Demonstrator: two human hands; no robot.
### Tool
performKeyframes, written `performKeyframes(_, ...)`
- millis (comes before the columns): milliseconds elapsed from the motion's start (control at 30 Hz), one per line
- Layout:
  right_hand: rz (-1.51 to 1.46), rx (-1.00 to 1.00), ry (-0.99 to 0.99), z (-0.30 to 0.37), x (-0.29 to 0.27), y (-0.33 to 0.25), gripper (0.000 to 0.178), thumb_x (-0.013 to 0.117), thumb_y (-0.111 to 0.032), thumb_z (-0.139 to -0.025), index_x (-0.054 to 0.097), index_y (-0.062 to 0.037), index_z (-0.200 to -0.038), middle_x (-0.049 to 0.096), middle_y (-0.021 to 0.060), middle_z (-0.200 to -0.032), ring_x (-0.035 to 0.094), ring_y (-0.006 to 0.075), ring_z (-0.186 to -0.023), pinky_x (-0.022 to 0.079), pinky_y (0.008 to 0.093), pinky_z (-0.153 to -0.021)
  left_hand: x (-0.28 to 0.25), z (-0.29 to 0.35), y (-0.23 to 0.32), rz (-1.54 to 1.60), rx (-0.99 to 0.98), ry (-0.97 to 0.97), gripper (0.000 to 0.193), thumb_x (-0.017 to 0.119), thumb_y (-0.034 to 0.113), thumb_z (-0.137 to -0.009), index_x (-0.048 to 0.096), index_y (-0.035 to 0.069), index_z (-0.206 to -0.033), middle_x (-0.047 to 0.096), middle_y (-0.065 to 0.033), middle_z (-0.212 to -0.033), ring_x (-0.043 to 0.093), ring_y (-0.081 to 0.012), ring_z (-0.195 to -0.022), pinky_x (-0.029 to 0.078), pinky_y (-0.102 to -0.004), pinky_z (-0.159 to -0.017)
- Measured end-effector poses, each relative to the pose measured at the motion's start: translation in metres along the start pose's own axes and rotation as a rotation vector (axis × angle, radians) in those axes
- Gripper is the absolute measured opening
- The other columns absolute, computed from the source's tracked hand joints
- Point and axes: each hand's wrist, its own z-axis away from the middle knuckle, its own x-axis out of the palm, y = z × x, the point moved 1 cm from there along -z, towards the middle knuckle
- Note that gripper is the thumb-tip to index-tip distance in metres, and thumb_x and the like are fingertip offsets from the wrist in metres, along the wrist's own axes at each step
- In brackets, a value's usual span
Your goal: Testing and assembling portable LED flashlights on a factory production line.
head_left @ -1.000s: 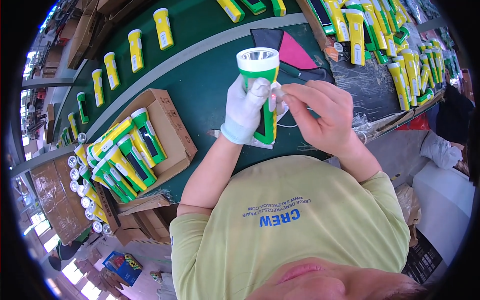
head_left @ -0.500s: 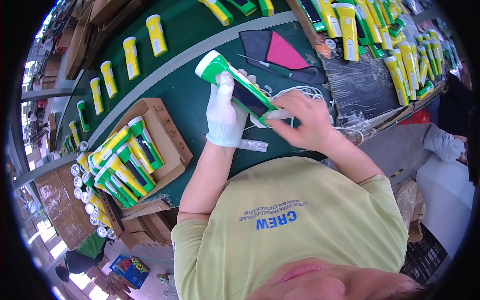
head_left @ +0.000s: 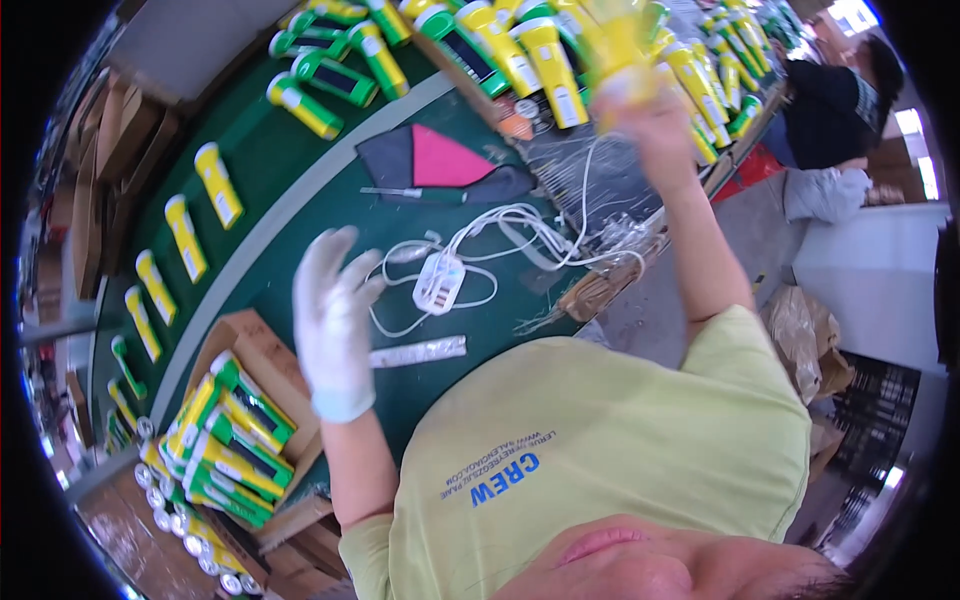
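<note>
My left hand (head_left: 335,315), in a white glove, is raised over the green table with its fingers apart and nothing in it. My right hand (head_left: 650,115), bare and smeared by motion, is stretched out to the far right. It is closed on a blurred yellow flashlight (head_left: 618,50) above a pile of yellow and green flashlights (head_left: 550,70). Between my hands lies a white multi-port USB charger (head_left: 440,284) with tangled white cables (head_left: 520,222). Close to my left wrist is a crinkled silvery strip (head_left: 420,351).
A grey and pink cloth (head_left: 440,160) with a thin tool (head_left: 400,192) lies beyond the charger. Along the curved belt (head_left: 260,205) stand several flashlights (head_left: 185,238). At the left, a cardboard box (head_left: 255,340) holds more. Another person (head_left: 830,105) is at the far right.
The green flashlight has left my gloved left hand, which has opened. My right hand has swung far and right, and now grips a yellow flashlight. The view has shifted; the charger is uncovered.
</note>
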Motion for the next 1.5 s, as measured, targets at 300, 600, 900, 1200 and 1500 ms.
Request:
performKeyframes(300,1.534,0.27,0.266,-0.019,-0.169,0.067,0.065,0.061,-0.054,-0.084,0.055,-0.0063,-0.128,0.062,0.0146,-0.121,0.063,0.0328,-0.106,0.05,0.0436,-0.087,-0.153,0.043,0.031,-1.373,0.146,0.629,0.054,0.06,0.03,-0.093,0.045,-0.002,-0.134,0.049,-0.0201,-0.135,0.05,-0.033,-0.122,0.04,-0.0417,-0.102)
performKeyframes(600,1.039,-0.328,0.247,-0.025,-0.077,0.055,0.025,0.068,-0.023,-0.086,0.068,-0.0098,-0.107,0.068,0.0125,-0.099,0.067,0.031,-0.084,0.052,0.0374,-0.072,-0.178,0.099,-0.023,-1.768,-0.144,0.474,0.08,0.072,0.019,-0.076,0.034,-0.003,-0.142,0.037,-0.0271,-0.144,0.034,-0.042,-0.135,0.024,-0.045,-0.115)
performKeyframes(900,0.626,-0.438,-0.175,0.01,0.057,0.009,0.018,0.069,-0.004,-0.083,0.066,-0.0027,-0.101,0.062,0.0063,-0.08,0.047,0.0128,-0.056,0.036,0.0247,-0.049,-0.201,0.103,-0.009,-1.357,-0.401,0.501,0.08,0.07,0.055,-0.076,0.051,-0.003,-0.127,0.065,-0.0234,-0.111,0.064,-0.0363,-0.104,0.049,-0.0397,-0.09)
performKeyframes(1200,0.356,-0.515,-0.302,0.03,0.126,-0.016,0.032,0.078,-0.003,-0.076,0.049,-0.0013,-0.064,0.062,0.0077,-0.069,0.058,0.0205,-0.06,0.043,0.0299,-0.055,-0.095,0.064,0.054,-1.065,0.151,0.38,0.048,0.079,0.03,-0.075,0.06,0.004,-0.109,0.062,-0.0124,-0.095,0.062,-0.0297,-0.086,0.05,-0.0362,-0.079)
performKeyframes(1500,-0.248,0.028,-0.955,0.029,0.138,-0.051,0.063,0.071,-0.032,-0.068,0.061,0.0053,-0.118,0.068,0.0144,-0.1,0.063,0.0195,-0.092,0.047,0.0296,-0.081,-0.012,0.001,0.021,-0.068,-0.42,-0.653,0.051,0.048,0.045,-0.099,0.058,-0.001,-0.118,0.065,-0.0109,-0.096,0.066,-0.0153,-0.077,0.053,-0.0275,-0.07)
